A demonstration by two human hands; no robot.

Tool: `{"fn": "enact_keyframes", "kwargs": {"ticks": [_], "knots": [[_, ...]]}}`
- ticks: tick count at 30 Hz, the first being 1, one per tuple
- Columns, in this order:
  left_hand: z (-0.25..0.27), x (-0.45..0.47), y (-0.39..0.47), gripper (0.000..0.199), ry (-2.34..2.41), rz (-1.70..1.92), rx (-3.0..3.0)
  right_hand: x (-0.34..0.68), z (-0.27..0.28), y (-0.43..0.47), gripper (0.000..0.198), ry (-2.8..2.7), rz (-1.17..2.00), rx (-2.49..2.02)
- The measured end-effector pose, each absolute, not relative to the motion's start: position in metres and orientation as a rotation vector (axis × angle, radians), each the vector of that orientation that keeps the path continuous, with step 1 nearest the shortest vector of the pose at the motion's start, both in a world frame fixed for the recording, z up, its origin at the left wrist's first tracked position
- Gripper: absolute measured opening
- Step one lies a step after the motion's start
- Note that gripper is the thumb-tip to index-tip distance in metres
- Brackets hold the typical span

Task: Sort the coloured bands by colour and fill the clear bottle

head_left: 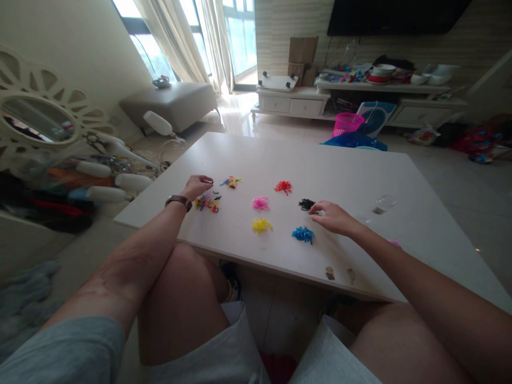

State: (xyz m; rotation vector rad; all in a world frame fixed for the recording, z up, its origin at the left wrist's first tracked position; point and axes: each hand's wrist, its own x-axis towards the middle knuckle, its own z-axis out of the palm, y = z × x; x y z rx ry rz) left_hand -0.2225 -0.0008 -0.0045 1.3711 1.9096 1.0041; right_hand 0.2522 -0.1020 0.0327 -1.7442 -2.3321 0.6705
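My left hand (198,185), with a watch on its wrist, is closed in a pinch, and a dark bit shows at its fingertips. Just below it lies a pile of mixed-colour small thin pieces (207,204); another mixed pile (231,182) is to its right. My right hand (330,217) pinches at the edge of the black pile (306,204), a small black piece at its fingertips. Around it lie a red pile (284,186), a pink pile (261,203), a yellow pile (262,226) and a blue pile (303,234). The pieces' exact kind is too small to tell.
The white table (244,152) holds a clear plastic container (384,205) at right and a Minion figure (329,273) near the front edge. Beyond stand a pink basket (348,124) and a white cabinet (292,104). A lamp with white shades (158,122) stands left.
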Motion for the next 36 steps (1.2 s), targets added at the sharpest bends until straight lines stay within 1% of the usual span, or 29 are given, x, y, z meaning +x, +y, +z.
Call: {"fn": "enact_keyframes", "kwargs": {"ticks": [4,13,20,26,32,36], "knots": [[-0.005,-0.219,0.0,0.028,1.823,1.051,1.35,0.252,0.032,-0.102,0.018,-2.336,0.673,-1.756],[-0.009,-0.223,0.003,0.037,1.804,1.015,1.309,0.251,0.032,-0.102,0.018,-2.348,0.673,-1.746],[-0.01,-0.222,0.003,0.03,1.75,1.025,1.3,0.252,0.031,-0.102,0.017,-2.343,0.683,-1.744],[-0.017,-0.227,0.007,0.035,1.685,1.014,1.324,0.251,0.032,-0.102,0.018,-2.348,0.674,-1.758],[-0.014,-0.226,0.005,0.031,1.688,0.972,1.365,0.251,0.031,-0.102,0.018,-2.358,0.671,-1.751],[-0.011,-0.225,0.003,0.037,1.717,0.959,1.4,0.252,0.03,-0.101,0.019,-2.353,0.676,-1.75]]}}
